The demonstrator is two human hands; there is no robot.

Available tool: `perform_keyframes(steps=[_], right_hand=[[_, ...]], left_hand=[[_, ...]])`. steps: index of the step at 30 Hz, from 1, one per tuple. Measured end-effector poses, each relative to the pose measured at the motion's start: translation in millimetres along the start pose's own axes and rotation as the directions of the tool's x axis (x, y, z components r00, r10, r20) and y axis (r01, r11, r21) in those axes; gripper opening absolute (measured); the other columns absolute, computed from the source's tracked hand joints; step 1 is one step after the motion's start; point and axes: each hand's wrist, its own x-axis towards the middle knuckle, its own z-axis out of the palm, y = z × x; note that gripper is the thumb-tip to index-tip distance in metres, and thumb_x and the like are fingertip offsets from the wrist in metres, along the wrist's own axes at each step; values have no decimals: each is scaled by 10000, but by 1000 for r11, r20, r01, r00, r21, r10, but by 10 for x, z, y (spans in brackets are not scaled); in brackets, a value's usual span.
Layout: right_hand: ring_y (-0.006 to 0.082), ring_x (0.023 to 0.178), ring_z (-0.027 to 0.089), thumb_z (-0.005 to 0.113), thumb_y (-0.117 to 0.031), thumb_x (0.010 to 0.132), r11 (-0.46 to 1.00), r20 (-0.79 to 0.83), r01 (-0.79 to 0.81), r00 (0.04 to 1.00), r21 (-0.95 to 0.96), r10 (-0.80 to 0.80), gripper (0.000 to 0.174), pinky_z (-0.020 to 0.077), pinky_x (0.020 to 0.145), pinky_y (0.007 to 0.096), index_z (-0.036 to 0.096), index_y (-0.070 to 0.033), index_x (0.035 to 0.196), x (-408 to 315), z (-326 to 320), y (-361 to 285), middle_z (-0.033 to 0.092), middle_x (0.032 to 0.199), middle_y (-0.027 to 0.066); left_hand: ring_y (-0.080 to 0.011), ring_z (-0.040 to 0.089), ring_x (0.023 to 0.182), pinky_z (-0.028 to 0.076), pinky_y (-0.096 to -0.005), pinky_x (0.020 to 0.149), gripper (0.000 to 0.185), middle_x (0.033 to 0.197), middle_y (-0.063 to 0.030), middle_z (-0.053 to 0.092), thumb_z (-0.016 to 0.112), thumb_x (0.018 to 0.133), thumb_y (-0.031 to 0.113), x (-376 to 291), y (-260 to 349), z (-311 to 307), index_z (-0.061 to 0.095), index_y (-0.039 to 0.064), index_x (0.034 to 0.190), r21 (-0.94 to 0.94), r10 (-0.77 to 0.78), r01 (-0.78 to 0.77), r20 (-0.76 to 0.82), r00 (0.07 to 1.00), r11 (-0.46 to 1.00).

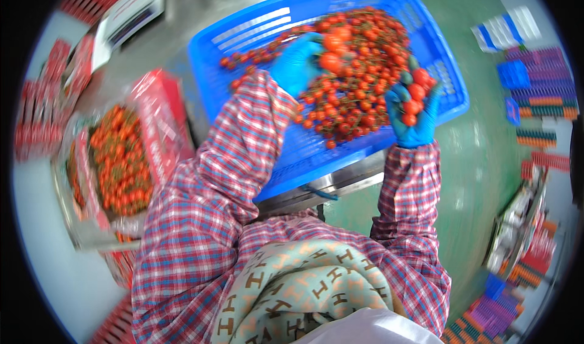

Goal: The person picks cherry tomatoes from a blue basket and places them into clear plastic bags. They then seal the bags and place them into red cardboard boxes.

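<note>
A large blue plastic basket (292,173) stands before me, tilted in the view. Inside it lies a heap of red cherry tomatoes (360,93) on green stems. Over the heap's upper left part, my left hand (296,65), in a blue glove, grips a small bunch of tomatoes (333,49); motion blurs it, and its fingertips are partly hidden. My right hand (417,122), gloved likewise, is at the basket's right side. Several tomatoes (415,97) rest in its curled fingers, raised above the basket.
Left of me sits an open red-and-white carton (159,125) with vine tomatoes (121,161) in it. The basket rests on a metal table (360,173). A white device (130,15), blurred, stands at the upper left. Stacked crates (540,75) line the green floor (465,170) at right.
</note>
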Motion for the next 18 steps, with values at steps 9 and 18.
perform_keyframes(steps=[9,18], right_hand=[[244,919,511,446,-379,902,933,110,-193,965,-304,236,626,469,732,385,184,-101,1399,-27,822,836,427,1270,141],[188,918,540,536,-194,841,270,48,-177,750,-946,660,556,439,786,288,332,-3,1323,73,1730,2070,450,1252,146]], left_hand=[[-304,565,994,475,-427,845,251,1165,-154,515,521,814,121,-2297,974,597,460,13,1033,1,125,-126,97,987,992],[-236,543,891,463,-355,761,292,962,-78,547,557,742,75,-4260,2950,-920,530,73,1032,729,420,457,-252,872,-509]])
